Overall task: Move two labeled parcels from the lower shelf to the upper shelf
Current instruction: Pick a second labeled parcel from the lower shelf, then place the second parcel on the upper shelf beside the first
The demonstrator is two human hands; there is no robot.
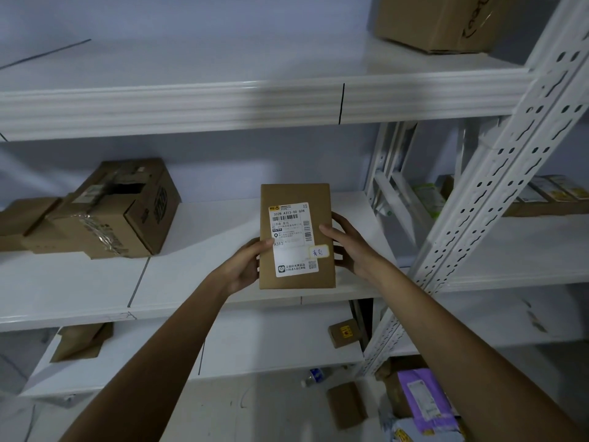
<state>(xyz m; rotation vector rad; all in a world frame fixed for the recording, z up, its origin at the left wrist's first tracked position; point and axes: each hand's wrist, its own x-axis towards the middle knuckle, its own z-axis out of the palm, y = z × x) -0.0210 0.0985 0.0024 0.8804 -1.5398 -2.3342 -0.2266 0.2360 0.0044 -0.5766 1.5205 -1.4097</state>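
A flat brown parcel (pixel 296 199) with a white shipping label on its face is held upright in front of the middle shelf (pixel 191 275). My left hand (pixel 245 266) grips its left edge and my right hand (pixel 347 244) grips its right edge. The upper shelf (pixel 191 103) runs across the view above the parcel. A small brown parcel (pixel 344 333) with a yellow sticker lies on the lower shelf (pixel 271 346), below my right forearm.
A taped open carton (pixel 108 208) sits at the left of the middle shelf. Another carton (pixel 439 20) stands on the upper shelf at right. A perforated white upright (pixel 497 186) slants down the right side. Parcels and a purple bag (pixel 424 400) lie on the floor.
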